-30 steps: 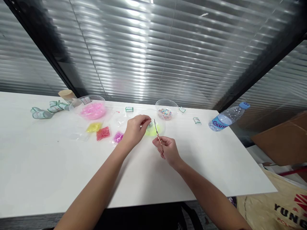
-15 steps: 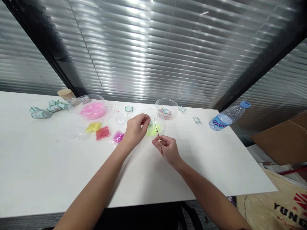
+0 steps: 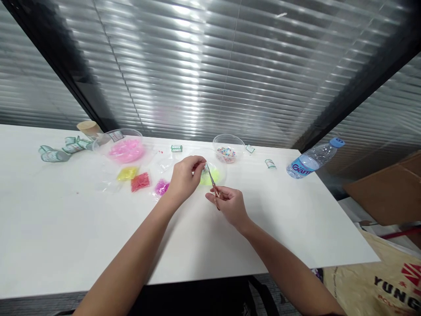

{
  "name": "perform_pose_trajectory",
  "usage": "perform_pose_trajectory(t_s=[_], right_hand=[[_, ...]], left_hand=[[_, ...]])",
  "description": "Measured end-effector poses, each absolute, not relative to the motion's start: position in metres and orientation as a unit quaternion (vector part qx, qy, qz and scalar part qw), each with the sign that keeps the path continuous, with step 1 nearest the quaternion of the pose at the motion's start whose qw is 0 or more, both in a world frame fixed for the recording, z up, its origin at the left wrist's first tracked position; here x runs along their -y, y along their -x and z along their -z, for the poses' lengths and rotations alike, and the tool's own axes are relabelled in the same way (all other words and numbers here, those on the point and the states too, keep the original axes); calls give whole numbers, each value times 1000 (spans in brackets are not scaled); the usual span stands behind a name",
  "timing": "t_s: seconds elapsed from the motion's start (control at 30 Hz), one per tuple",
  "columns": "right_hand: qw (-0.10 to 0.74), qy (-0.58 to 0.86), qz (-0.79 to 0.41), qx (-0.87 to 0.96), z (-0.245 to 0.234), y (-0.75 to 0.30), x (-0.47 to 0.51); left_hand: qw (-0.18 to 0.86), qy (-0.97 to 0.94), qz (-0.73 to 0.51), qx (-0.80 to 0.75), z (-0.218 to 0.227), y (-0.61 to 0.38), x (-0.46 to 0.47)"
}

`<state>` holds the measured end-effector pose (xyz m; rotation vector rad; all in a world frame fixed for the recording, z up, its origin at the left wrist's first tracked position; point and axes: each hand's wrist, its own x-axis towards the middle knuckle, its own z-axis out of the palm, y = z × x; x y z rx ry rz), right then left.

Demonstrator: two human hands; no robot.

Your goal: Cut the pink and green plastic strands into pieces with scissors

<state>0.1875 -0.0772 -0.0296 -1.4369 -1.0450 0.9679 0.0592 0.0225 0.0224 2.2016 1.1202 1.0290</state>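
Observation:
In my right hand (image 3: 229,204) is a small pair of scissors (image 3: 213,183) with rose-gold handles, the blades pointing up and left toward my left fingertips. My left hand (image 3: 186,177) is closed in a pinch; what lies between thumb and finger is too small to make out. Just behind both hands stands a clear bowl (image 3: 223,176) with bright yellow-green bits (image 3: 208,176) in it, partly hidden by my left hand. A bag of purple bits (image 3: 162,187) lies beside my left wrist.
Bags of yellow (image 3: 127,173) and red bits (image 3: 140,181) lie to the left, before a clear bowl of pink bits (image 3: 126,150). A bowl of mixed beads (image 3: 226,152) stands at the back. A water bottle (image 3: 304,164) leans at the right edge, near a cardboard box (image 3: 384,193).
The scissors have turned leftward, bringing their tips close to my left fingertips, and their handle loops now show. My left hand has barely moved.

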Motion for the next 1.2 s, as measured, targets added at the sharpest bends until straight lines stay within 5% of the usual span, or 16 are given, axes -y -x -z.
perform_pose_trajectory(t_s=[0.5, 0.83, 1.2], right_hand=[[506, 620, -404, 443, 24, -188, 79], [514, 613, -412, 436, 25, -189, 78], [522, 588, -441, 433, 25, -189, 78]], left_hand=[[244, -799, -383, -394, -22, -58, -23], [434, -693, -422, -393, -19, -61, -22], [526, -596, -468, -386, -21, -67, -19]])
